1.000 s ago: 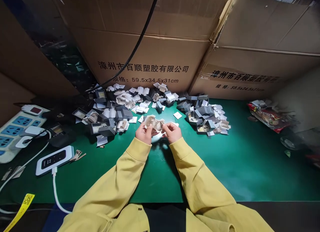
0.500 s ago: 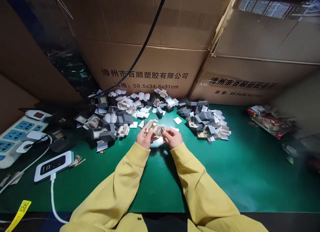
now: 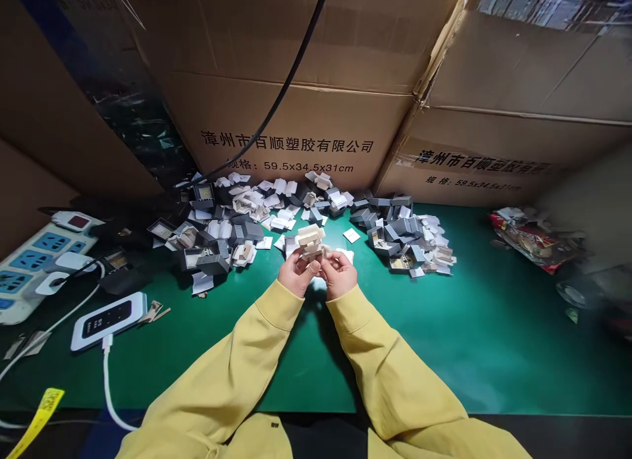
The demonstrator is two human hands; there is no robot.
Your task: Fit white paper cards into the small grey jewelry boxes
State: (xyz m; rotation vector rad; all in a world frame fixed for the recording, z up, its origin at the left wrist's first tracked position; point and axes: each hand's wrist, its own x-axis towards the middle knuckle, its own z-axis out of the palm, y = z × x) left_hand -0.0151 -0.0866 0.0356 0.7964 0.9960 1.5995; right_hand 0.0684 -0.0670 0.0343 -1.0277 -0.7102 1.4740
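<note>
Between my hands, over the green table (image 3: 494,353), is a folded beige cardboard piece (image 3: 310,239). My left hand (image 3: 296,272) has its fingers closed around the left and lower side of it. My right hand (image 3: 338,273) pinches at its lower right, with the two thumbs close together. What exactly lies between the right fingertips is partly hidden. White paper (image 3: 348,255) lies on the table behind the right hand. A small white card (image 3: 351,235) lies flat a little farther back.
A heap of small dark boxes and folded papers (image 3: 212,265) spreads at the back left, another heap (image 3: 390,238) at the back right. Cardboard cartons (image 3: 286,116) stand behind. At left are a power strip (image 3: 34,265) and a white device (image 3: 109,321) with a cable; a red packet (image 3: 533,238) lies far right.
My hands have come closer together. The cardboard piece, earlier stretched wide between them, now stands more upright and folded, mostly above the left hand.
</note>
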